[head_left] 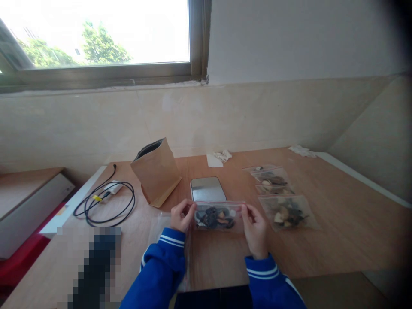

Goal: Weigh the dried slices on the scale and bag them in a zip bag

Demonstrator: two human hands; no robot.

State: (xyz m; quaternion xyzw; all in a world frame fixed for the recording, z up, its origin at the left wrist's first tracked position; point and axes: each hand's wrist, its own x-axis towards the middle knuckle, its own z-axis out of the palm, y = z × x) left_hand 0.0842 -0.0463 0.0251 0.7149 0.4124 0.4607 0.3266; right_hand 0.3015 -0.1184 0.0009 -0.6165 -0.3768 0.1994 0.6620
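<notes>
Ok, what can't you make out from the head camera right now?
- Contents of the zip bag held between the left hand and right hand: dark and tan pieces, too small to identify.
- Inside of the brown paper bag: hidden by its own wall.
- Lower left of the table: pixelated patch.
- Display of the metal scale: not visible.

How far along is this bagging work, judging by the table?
Done, it seems: several filled clear bags lie to the right on the wooden table. In hand: the left hand and right hand pinch the two ends of another filled zip bag, seemingly at its seal, before the small scale. Left: the brown paper pouch stands open, contents hidden, so I cannot tell how much remains.
</notes>
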